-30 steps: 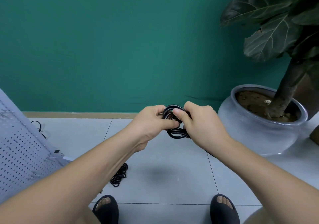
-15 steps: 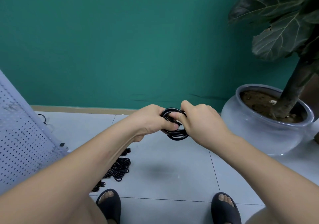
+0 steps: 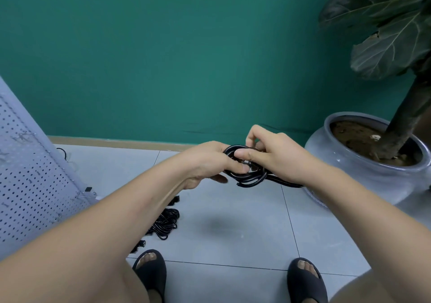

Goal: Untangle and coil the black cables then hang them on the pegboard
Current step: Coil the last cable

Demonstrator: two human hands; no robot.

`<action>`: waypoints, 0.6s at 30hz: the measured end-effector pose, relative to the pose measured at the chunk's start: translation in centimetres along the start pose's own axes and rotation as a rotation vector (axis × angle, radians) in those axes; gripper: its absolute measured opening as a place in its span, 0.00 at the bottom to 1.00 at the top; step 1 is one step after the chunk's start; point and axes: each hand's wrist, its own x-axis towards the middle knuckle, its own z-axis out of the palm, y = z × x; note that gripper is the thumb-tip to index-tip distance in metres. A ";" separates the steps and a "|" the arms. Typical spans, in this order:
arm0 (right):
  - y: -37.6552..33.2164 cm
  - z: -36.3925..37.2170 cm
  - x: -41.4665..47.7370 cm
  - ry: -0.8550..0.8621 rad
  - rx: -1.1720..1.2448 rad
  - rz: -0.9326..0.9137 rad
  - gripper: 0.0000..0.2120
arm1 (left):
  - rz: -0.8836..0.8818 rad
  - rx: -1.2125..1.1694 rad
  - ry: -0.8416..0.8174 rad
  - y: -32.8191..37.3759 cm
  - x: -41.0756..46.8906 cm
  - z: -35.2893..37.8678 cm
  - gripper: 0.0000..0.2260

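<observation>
A small coil of black cable [image 3: 250, 178] is held in the air in front of me, above the tiled floor. My left hand [image 3: 210, 160] grips the coil's left side with fingers curled round it. My right hand [image 3: 270, 151] pinches the coil's top with thumb and fingers. A loose end of the cable trails right toward the pot. A tangled heap of black cables [image 3: 164, 223] lies on the floor below my left forearm, partly hidden by it. The white pegboard [image 3: 30, 186] leans at the left edge.
A large grey plant pot [image 3: 363, 174] with a dark-leaved plant stands at the right, against the green wall. My two feet in black sandals [image 3: 305, 281] are at the bottom. A thin black wire [image 3: 63, 152] lies behind the pegboard.
The view has shifted slightly left and down, showing more of the floor heap. My right hand's fingers have lifted and re-pinched the coil's top; a loose end now trails right.
</observation>
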 end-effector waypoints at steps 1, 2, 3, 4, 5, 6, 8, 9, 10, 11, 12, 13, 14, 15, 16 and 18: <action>0.1 -0.4 -0.1 -0.025 -0.004 -0.002 0.18 | 0.006 -0.031 -0.002 -0.2 0.0 0.2 0.05; 0.2 -0.6 -0.4 -0.047 -0.015 -0.002 0.17 | 0.014 -0.038 0.006 -0.4 0.0 0.2 0.06; 0.4 -0.6 -0.7 -0.056 -0.025 -0.001 0.16 | 0.019 -0.031 0.030 -0.6 0.0 0.2 0.07; 0.5 -0.6 -1.0 -0.046 -0.036 -0.002 0.15 | 0.024 -0.015 0.060 -0.7 -0.1 0.1 0.06; 0.7 -0.5 -1.3 -0.014 -0.055 -0.014 0.13 | 0.028 -0.003 0.090 -0.6 0.0 0.1 0.05; 0.8 -0.4 -1.5 0.032 -0.080 -0.039 0.11 | 0.033 0.010 0.119 -0.6 0.1 0.1 0.05; 0.9 0.0 -1.6 0.132 -0.144 -0.099 0.09 | 0.043 -0.007 0.171 -0.2 0.3 0.5 0.06; 0.9 0.2 -1.6 0.177 -0.190 -0.121 0.09 | 0.048 -0.029 0.191 0.0 0.5 0.8 0.06; 0.7 0.4 -1.6 0.214 -0.239 -0.135 0.08 | 0.052 -0.049 0.213 0.2 0.6 1.2 0.07; 0.6 0.7 -1.8 0.251 -0.280 -0.141 0.08 | 0.049 -0.061 0.231 0.5 0.7 1.5 0.08; 0.5 0.9 -1.8 0.293 -0.309 -0.150 0.08 | 0.044 -0.066 0.242 0.7 0.9 1.6 0.09; 0.4 1.2 -1.9 0.337 -0.327 -0.164 0.07 | 0.037 -0.067 0.247 0.8 0.9 1.8 0.09; 0.4 1.4 -2.0 0.379 -0.341 -0.180 0.07 | 0.032 -0.060 0.243 0.9 0.9 1.8 0.08; 0.3 1.6 -2.0 0.407 -0.350 -0.189 0.07 | 0.028 -0.044 0.232 1.0 0.9 1.8 0.08; 0.2 1.9 -2.0 0.416 -0.353 -0.185 0.07 | 0.022 -0.030 0.223 1.0 0.8 1.7 0.08; 0.2 2.0 -1.6 0.390 -0.339 -0.139 0.07 | 0.012 -0.007 0.205 1.0 0.8 1.6 0.07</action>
